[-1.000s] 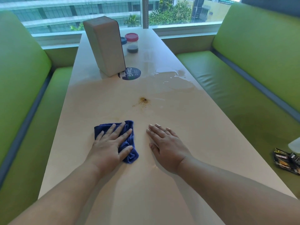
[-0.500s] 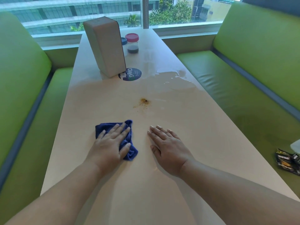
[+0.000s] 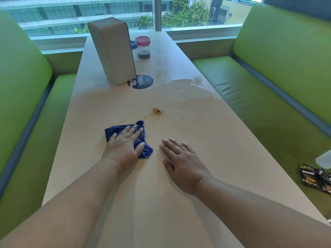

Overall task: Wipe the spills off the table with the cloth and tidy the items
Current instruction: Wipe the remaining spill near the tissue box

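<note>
The right hand (image 3: 182, 163) lies palm down on the worktop (image 3: 143, 212), fingers straight and close together, holding nothing. Just to its left and apart from it, the left hand (image 3: 124, 147) presses flat on the blue cloth (image 3: 114, 131), fingers extended and slightly spread, not curled round the fabric. The cloth lies crumpled on the worktop under this palm, with folds showing beyond the fingertips and beside the thumb. Near the far corner of the cloth is the brown spill (image 3: 156, 111): one dark spot with fine specks scattered toward the cloth. Farther along, on the right half of the worktop, the clear puddle (image 3: 189, 86) spreads close to the right edge. To the left of the puddle is a round dark sticker (image 3: 143, 81) marked "ClayG". A grey box (image 3: 112, 51) stands upright with its base covering part of the sticker. Behind the box stand a red-lidded jar (image 3: 143, 47) with dark contents and a blue-lidded jar (image 3: 134, 46), partly hidden by the box. Green benches flank the worktop; dark packets (image 3: 315, 178) lie on the right bench (image 3: 250, 104).
</note>
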`<action>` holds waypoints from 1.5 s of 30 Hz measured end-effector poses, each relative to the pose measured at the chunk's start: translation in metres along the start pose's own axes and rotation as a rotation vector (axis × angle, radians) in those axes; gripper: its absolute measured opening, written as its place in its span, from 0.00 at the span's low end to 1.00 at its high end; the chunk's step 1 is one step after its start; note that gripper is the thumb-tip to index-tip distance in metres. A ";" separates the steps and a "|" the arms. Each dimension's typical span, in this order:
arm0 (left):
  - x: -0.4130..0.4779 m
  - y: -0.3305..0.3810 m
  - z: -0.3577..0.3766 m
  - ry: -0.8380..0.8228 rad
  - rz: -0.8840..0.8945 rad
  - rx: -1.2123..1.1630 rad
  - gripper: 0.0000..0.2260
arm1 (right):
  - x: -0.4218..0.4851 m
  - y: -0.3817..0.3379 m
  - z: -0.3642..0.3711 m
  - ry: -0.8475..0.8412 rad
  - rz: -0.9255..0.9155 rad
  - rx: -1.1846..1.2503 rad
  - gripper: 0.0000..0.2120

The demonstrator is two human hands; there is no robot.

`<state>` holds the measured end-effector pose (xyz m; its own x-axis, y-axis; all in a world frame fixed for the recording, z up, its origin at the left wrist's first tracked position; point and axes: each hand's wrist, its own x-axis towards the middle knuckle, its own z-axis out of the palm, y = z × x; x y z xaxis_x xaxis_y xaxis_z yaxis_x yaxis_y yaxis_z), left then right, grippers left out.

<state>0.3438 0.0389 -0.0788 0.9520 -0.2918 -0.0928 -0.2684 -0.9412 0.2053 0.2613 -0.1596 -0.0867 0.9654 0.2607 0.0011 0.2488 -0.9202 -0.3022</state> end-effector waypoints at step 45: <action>-0.146 -0.072 0.004 0.075 -0.112 -0.093 0.29 | 0.002 0.002 0.000 0.019 0.006 -0.049 0.28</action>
<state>0.2232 0.1488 -0.0838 0.9844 -0.1694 -0.0480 -0.1489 -0.9462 0.2873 0.2639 -0.1604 -0.0875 0.9681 0.2500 0.0171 0.2461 -0.9352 -0.2548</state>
